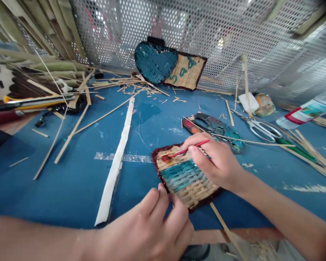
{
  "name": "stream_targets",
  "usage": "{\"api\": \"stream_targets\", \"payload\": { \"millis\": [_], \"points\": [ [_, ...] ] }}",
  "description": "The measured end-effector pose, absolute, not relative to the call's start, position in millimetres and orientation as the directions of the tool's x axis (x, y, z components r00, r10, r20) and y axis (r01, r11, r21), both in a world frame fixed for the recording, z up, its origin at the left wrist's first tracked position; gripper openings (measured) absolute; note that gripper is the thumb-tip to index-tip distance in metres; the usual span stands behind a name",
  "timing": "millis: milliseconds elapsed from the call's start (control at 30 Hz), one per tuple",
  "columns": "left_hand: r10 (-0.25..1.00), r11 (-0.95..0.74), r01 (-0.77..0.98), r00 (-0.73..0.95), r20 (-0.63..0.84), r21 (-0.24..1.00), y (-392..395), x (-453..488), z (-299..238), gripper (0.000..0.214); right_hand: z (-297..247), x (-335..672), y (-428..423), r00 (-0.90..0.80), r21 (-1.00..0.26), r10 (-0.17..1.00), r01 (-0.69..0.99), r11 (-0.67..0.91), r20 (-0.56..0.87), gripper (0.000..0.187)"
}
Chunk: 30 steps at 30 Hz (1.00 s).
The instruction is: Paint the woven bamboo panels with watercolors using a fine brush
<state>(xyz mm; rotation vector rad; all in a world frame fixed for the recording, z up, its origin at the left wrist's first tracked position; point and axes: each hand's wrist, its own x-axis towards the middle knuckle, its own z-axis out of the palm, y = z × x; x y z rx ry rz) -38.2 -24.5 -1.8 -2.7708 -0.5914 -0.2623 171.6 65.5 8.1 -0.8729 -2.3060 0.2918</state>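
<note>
A small woven panel [190, 194] of pale strips with a dark red border lies on the blue table. Teal and light blue paint bands cross its middle, and a red-orange patch [167, 158] sits near its far left corner. My right hand [216, 163] is closed round a thin red paintbrush [191, 148], its tip on the red-orange patch. The fingers of my left hand [152, 224] are curled onto the panel's near left edge, gripping it; the thumb is mostly hidden. Just beyond my right hand is a paint palette [214, 125] smeared with several colours.
A white strip [115, 163] and clear tape lie left of the panel. A teal heart-shaped weave [155, 62] and a panel lettered "Sad" [185, 71] lean on the perforated metal screen. Scissors [263, 129], a bottle [306, 110], a utility knife [38, 103] and scattered strips lie around.
</note>
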Motion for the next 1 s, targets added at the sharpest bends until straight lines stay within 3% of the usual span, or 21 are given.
{"api": "stream_targets", "payload": {
  "millis": [233, 367, 700, 1000],
  "points": [
    [0.319, -0.893, 0.398, 0.89, 0.325, -0.212, -20, -41, -7, 0.027, 6, 174, 65, -0.598, -0.377, 0.639, 0.516, 0.769, 0.484, 0.015],
    [0.325, -0.889, 0.407, 0.884, 0.337, -0.21, -19, -39, -12, 0.024, 5, 174, 64, -0.617, -0.424, 0.645, 0.488, 0.763, 0.451, 0.015],
    [0.465, -0.837, 0.538, 0.796, 0.387, -0.101, -27, -35, -20, 0.019, 2, 174, 61, -0.592, -0.435, 0.658, 0.494, 0.752, 0.466, 0.016],
    [0.428, -0.843, 0.508, 0.833, 0.351, -0.178, -27, -32, -19, 0.02, 4, 175, 63, -0.609, -0.465, 0.667, 0.484, 0.741, 0.43, 0.014]
  ]
}}
